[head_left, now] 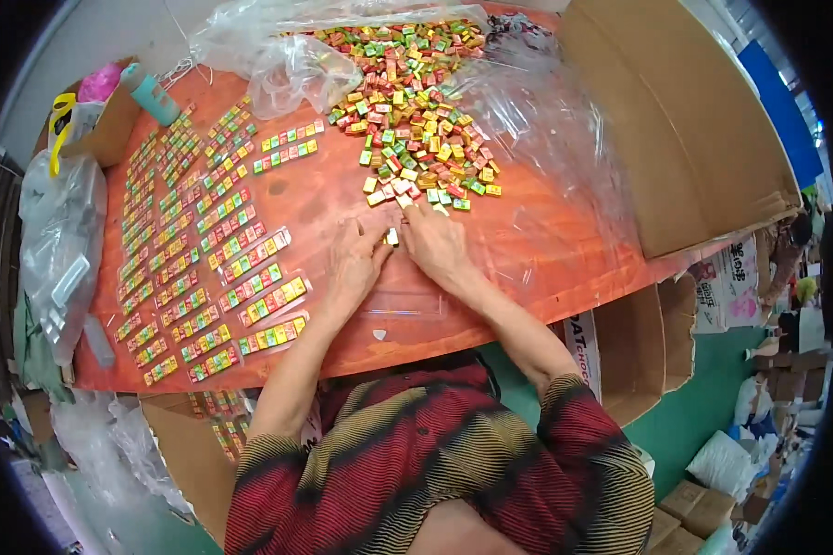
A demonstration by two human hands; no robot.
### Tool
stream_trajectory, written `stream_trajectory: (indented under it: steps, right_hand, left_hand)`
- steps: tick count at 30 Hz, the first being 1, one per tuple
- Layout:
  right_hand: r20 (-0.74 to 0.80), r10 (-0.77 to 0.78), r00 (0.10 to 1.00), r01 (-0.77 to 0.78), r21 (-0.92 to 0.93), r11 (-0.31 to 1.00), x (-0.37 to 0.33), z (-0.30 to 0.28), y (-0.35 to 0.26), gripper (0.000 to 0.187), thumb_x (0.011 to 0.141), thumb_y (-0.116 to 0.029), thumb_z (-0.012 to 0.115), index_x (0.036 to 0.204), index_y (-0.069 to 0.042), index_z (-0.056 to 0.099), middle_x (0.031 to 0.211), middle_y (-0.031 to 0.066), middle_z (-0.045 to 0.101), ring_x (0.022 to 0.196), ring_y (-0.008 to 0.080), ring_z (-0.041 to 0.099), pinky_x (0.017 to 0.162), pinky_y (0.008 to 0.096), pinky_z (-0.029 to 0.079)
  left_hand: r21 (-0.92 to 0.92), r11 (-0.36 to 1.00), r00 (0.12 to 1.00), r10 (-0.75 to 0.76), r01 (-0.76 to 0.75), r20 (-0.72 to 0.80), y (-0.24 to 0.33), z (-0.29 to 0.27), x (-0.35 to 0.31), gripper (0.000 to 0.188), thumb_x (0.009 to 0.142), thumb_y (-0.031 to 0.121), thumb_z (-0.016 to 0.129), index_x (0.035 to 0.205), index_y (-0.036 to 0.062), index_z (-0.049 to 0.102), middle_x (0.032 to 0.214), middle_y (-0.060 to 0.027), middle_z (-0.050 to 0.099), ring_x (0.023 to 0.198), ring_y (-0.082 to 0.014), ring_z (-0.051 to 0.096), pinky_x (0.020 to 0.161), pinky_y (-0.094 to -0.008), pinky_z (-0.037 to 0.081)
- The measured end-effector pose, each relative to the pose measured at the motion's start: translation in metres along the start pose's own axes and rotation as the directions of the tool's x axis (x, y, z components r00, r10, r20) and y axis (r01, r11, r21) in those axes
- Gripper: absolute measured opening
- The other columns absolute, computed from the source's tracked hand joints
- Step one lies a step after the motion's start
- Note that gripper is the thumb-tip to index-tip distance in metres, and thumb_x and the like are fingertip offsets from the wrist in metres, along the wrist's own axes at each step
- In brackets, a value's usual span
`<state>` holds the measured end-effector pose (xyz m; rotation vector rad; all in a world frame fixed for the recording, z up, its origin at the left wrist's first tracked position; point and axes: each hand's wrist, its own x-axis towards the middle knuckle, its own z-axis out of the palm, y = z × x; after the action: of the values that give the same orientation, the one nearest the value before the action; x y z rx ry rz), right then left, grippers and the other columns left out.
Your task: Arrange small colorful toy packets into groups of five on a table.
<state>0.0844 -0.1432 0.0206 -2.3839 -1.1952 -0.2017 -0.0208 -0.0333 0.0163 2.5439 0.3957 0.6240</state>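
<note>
My left hand (359, 260) and my right hand (435, 242) lie close together on the orange table (546, 250), fingertips meeting around a small yellow and white candy cube (391, 237). A clear plastic sleeve (407, 301) lies flat on the table just below my hands. Right above my fingers starts a big loose heap of small wrapped cubes (407, 102) in red, green, yellow and orange, spread over a clear plastic sheet. To the left lie several rows of filled clear sleeves (250, 277), each holding a line of coloured cubes.
A large open cardboard box (676, 129) stands at the right. A crumpled clear bag (296, 55) lies at the back. A teal bottle (153, 92) and a small box stand at the far left corner; plastic bags (60, 240) hang off the left edge.
</note>
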Motion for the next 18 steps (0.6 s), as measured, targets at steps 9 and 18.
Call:
stream_trajectory:
  steps: [9,18]
  right_hand:
    - [0.025,0.024,0.999,-0.022,-0.093,0.995,-0.045,-0.045,0.060,0.014,0.076,-0.017,0.058,0.081,-0.005,0.055,0.077,0.0118,0.055,0.077,0.0297,0.056,0.061,0.0412,0.046]
    - [0.041,-0.055,0.998,0.058,-0.088,0.994,-0.003,-0.028,0.042,0.017,0.076,-0.004,0.045,0.090,-0.004,0.055,0.078,0.0137,0.056,0.073,0.0310,0.058,0.058,0.0414,0.046]
  left_hand:
    - [0.019,1.000,0.999,-0.011,0.010,0.052,0.000,0.003,0.001,0.028,0.071,0.018,0.067,0.099,0.0139,0.062,0.079,-0.0100,0.046,0.072,-0.0267,0.052,0.061,-0.0384,0.043]
    - [0.033,0.999,0.997,0.034,-0.036,0.063,0.003,0.005,0.010,0.028,0.071,0.019,0.068,0.098,0.0142,0.063,0.080,-0.0096,0.047,0.076,-0.0266,0.052,0.062,-0.0385,0.042]
